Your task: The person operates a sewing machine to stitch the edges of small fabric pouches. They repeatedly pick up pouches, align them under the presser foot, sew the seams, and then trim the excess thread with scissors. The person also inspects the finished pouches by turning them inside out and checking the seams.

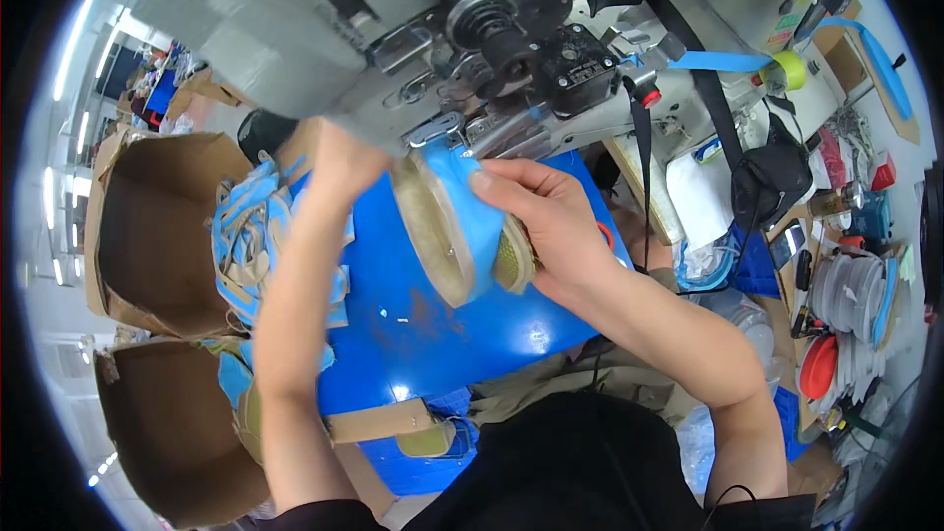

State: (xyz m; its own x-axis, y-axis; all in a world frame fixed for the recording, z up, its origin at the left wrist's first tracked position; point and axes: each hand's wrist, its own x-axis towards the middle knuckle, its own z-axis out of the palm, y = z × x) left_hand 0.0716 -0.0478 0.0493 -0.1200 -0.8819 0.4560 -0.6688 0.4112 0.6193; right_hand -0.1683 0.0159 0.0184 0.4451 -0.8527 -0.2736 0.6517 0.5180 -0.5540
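While the big grey-green industrial sewing machine (393,29) fills the top of the view, the bright blue flat work surface (433,324) spreads beneath it, and two open brown cardboard boxes (157,226) stand off to the person's left with a heap of blue and tan fabric scraps (246,236) between them and the blue top. The blue shoe upper with a pale tan rim (457,226) is held up off the surface, its top end pushed in under the machine's needle area. The right hand (551,226) wraps around the piece, fingers curled over its upper edge and thumb clamped against the side. The left hand (339,162) reaches behind the piece toward the machine; I cannot tell whether its fingers are spread or pinching. The piece looks light and soft, likely to flex and slide under the foot, so gripping near the stiffer rim on both sides seems the surest hold.
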